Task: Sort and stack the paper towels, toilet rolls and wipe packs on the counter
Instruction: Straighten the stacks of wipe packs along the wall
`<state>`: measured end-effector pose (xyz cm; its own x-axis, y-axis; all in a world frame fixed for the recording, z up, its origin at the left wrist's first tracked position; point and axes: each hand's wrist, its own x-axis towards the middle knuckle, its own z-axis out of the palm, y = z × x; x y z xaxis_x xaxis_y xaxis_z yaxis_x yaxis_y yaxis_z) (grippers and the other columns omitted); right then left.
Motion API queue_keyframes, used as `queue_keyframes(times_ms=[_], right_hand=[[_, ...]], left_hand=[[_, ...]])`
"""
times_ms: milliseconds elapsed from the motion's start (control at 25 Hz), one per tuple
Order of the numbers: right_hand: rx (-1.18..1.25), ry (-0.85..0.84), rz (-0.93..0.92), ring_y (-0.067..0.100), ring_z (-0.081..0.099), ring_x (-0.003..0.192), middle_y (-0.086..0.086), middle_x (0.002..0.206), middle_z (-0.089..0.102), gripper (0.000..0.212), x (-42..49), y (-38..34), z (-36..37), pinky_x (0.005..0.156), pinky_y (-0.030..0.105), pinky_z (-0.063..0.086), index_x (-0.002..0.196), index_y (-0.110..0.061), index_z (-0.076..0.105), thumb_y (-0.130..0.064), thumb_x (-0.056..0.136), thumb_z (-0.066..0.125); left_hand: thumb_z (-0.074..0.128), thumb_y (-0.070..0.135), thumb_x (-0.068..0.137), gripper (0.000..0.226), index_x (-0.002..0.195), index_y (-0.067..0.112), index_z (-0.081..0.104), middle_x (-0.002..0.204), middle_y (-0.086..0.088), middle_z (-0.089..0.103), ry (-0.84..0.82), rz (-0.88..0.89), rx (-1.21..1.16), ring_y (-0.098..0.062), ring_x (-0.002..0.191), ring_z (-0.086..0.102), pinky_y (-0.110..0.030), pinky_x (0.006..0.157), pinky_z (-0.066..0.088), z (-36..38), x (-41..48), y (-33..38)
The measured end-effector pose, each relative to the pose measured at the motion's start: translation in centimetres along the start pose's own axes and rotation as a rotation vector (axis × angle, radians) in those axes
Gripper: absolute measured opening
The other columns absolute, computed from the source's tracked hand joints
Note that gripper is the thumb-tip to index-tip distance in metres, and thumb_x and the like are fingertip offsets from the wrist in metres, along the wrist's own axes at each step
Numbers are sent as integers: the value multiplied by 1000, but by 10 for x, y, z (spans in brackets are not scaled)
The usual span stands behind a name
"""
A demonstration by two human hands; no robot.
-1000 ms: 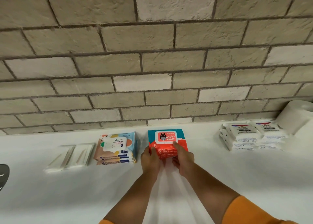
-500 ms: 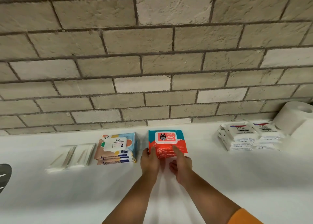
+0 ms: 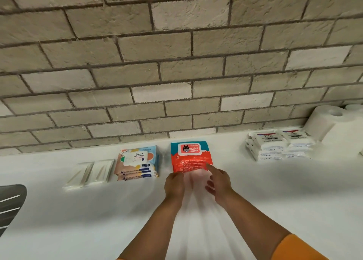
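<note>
- Left hand (image 3: 173, 186) palm down just before the near edge of the red-and-teal stack of soft wipe packs (image 3: 189, 156); fingers curled, tips touching or nearly touching the lowest pack, nothing gripped
- Right hand (image 3: 220, 183) just to the right of it, fingers (image 3: 211, 167) loosely spread, index stretched forward with its tip at the near right corner of the same stack; holding nothing
- Red-and-teal stack flat on the white worktop (image 3: 275, 191), directly ahead of both sets of fingers, white flip lid facing up, close to the grey brick wall (image 3: 176, 63)
- Left of the left fingers, just beside the red stack: pastel peach-and-blue stack of wipe packs (image 3: 137, 161)
- Further left still: two flat clear-wrapped white packets (image 3: 92, 173) side by side
- Well to the right of the right fingers: white wipe packs with dark lettering (image 3: 279, 145), stacked in two columns
- Beyond those, at the far right: white paper towel roll (image 3: 324, 122) standing upright against the wall
- At the far left edge: dark grey curved object (image 3: 9, 204), partly cut off
- Orange sleeve (image 3: 294, 248) on the right forearm
</note>
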<state>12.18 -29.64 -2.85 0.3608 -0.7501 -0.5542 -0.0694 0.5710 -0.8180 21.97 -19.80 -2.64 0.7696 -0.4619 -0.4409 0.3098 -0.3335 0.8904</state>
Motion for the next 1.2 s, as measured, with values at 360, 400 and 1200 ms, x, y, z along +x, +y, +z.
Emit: queue_keyframes(times_ms=[360,400,1200], right_hand=[[90,47,-5,34,63,102,17,114,60,44,-58,-1,-64,98,47,54,128,-8,56,-31,93,73],[88,66,1,35,63,103,16,114,60,44,-63,0,-71,98,47,54,127,-8,57,-32,93,73],[253,275,71,34,56,94,13,106,49,61,16,-65,-255,88,43,51,123,-10,53,-57,87,71]], left_hand=[[56,28,100,14,106,16,62,104,-5,69,-170,-42,-51,-23,93,67,-35,82,55,11,-48,8],[56,26,100,15,107,15,62,105,-6,69,-192,-46,-62,-24,94,67,-36,83,55,11,-54,6],[60,34,96,35,124,12,57,122,-9,55,-330,-269,-81,-31,103,59,-43,88,52,169,-93,3]])
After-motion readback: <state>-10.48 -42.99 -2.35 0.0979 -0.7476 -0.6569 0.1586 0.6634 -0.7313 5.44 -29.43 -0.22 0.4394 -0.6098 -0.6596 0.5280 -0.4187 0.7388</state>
